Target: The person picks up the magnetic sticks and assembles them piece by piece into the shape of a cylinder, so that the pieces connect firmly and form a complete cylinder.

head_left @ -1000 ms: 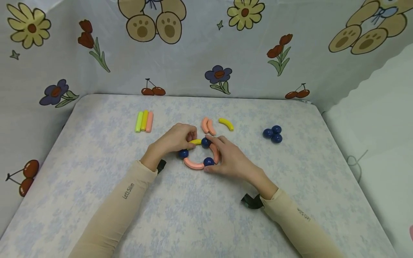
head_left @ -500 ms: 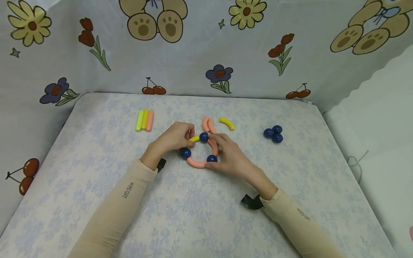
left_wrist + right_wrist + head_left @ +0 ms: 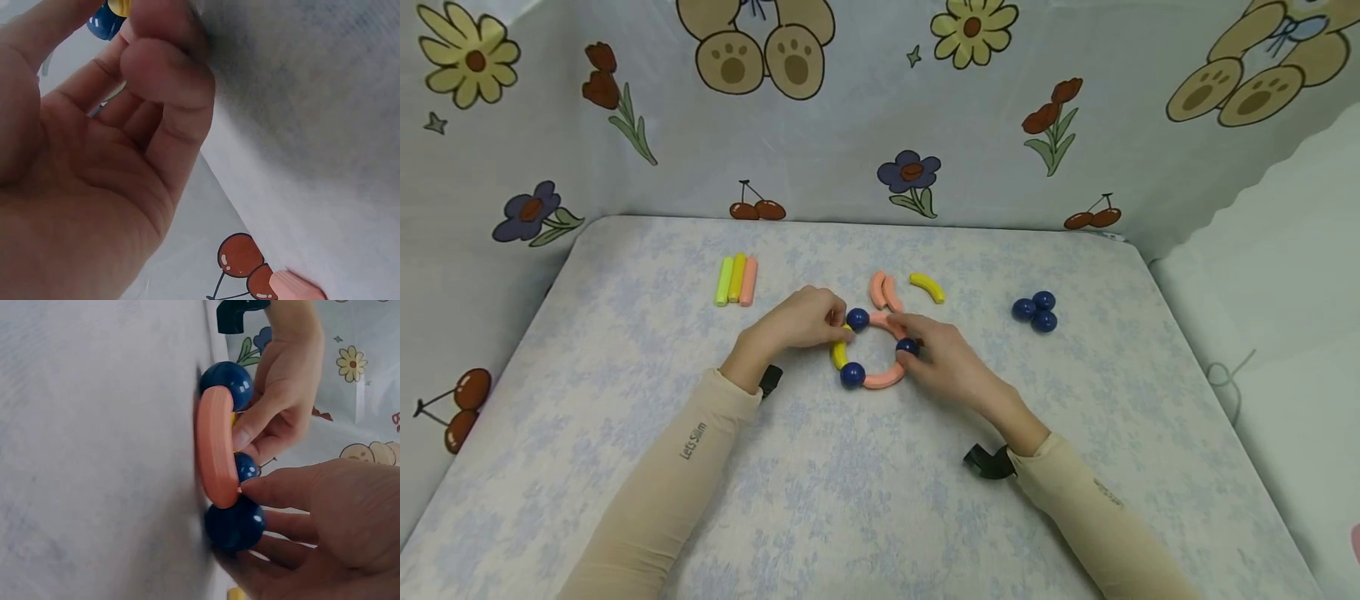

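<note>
A ring of three blue balls and curved rods lies on the table between both hands in the head view. Its yellow curved rod [image 3: 838, 357] is at the left, pinched by my left hand [image 3: 801, 321]. One blue ball [image 3: 857, 319] stands at the top, another [image 3: 852, 376] at the lower left. A pink curved rod [image 3: 883, 380] runs along the bottom; a second pink curved rod [image 3: 882, 320] is at the upper right. My right hand [image 3: 951, 362] grips the ring's right-hand blue ball [image 3: 232, 528], thumb at the near side and fingers behind. The left wrist view mostly hides the ring.
Behind the ring lie two pink curved rods [image 3: 877, 292] and a yellow one [image 3: 927, 287]. Three straight sticks [image 3: 737, 281], green, yellow and pink, sit at the back left. Three loose blue balls [image 3: 1034, 311] cluster at the right. A patterned curtain [image 3: 835, 142] hangs behind the table.
Both hands have turned the ring anticlockwise: the yellow rod went from the top to the left side, the lower-right ball up to the right. The hands themselves shifted only slightly.
</note>
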Tool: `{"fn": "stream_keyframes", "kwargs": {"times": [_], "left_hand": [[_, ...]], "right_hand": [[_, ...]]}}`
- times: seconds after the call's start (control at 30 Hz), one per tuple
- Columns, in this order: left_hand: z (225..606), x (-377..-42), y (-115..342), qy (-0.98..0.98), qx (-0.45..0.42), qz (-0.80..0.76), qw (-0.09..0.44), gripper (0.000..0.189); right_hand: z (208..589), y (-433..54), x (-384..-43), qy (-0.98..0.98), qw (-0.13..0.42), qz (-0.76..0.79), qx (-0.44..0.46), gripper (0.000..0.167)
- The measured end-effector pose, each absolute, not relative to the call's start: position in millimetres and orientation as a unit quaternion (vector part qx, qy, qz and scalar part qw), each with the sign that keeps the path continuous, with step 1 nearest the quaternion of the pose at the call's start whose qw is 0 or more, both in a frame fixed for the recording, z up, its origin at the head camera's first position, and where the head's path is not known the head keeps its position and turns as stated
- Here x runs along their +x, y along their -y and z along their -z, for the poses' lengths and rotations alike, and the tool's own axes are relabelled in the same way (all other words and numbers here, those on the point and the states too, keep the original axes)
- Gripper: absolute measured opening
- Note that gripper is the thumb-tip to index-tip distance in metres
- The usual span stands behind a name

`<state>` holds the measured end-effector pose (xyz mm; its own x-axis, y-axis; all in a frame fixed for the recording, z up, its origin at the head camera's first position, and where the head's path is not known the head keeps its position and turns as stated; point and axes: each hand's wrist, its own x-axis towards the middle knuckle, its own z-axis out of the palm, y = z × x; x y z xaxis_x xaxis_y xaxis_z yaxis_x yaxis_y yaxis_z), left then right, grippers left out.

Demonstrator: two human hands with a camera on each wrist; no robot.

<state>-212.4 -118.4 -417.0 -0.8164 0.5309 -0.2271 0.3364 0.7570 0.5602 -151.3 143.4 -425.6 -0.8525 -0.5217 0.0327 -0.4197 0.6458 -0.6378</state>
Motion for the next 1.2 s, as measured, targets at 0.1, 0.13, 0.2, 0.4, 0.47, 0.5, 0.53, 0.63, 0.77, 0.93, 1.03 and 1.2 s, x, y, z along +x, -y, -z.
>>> {"fn": "stream_keyframes", "kwargs": {"times": [0.1, 0.13, 0.2, 0.4, 0.47, 0.5, 0.53, 0.63, 0.77, 0.93, 1.03, 1.2], "left_hand": [[416.4, -211.9, 118.7, -0.914, 0.221, -0.267, 0.212, 0.037], [416.1, -211.7, 118.9, -0.913, 0.215, -0.270, 0.218, 0.037], [416.1, -211.4, 119.0, -0.912, 0.204, -0.276, 0.224, 0.037], [416.5, -211.0, 118.9, -0.898, 0.190, -0.320, 0.235, 0.029], [417.4, -211.7, 118.7, -0.888, 0.186, -0.341, 0.244, 0.029], [417.8, -212.1, 118.6, -0.884, 0.184, -0.349, 0.249, 0.028], [418.2, -212.5, 118.7, -0.882, 0.184, -0.354, 0.250, 0.029], [419.1, -213.9, 119.9, -0.879, 0.177, -0.363, 0.254, 0.029], [418.4, -214.8, 123.4, -0.876, 0.164, -0.368, 0.266, 0.029], [418.5, -215.4, 128.6, -0.874, 0.156, -0.369, 0.276, 0.029], [418.4, -215.7, 130.1, -0.874, 0.155, -0.369, 0.276, 0.030], [416.4, -216.0, 129.3, -0.869, 0.155, -0.376, 0.282, 0.029]], "right_hand": [[429.5, -143.2, -153.6, -0.902, 0.081, 0.333, -0.264, 0.050], [430.8, -143.4, -154.1, -0.901, 0.081, 0.334, -0.266, 0.051], [432.8, -143.7, -154.3, -0.897, 0.083, 0.339, -0.271, 0.058], [440.2, -139.8, -153.9, -0.888, 0.104, 0.332, -0.301, 0.100], [442.2, -138.6, -153.8, -0.886, 0.100, 0.325, -0.314, 0.102], [442.8, -138.3, -153.8, -0.886, 0.095, 0.323, -0.319, 0.102], [443.6, -138.3, -154.0, -0.885, 0.089, 0.323, -0.324, 0.101], [445.8, -139.2, -154.9, -0.882, 0.077, 0.325, -0.332, 0.098], [448.1, -139.4, -156.5, -0.881, 0.065, 0.328, -0.333, 0.094], [442.3, -131.2, -164.6, -0.887, 0.040, 0.336, -0.314, 0.075], [437.3, -120.8, -177.0, -0.899, 0.043, 0.304, -0.312, 0.064], [439.5, -112.0, -200.9, -0.922, 0.065, 0.196, -0.329, 0.069]]}}
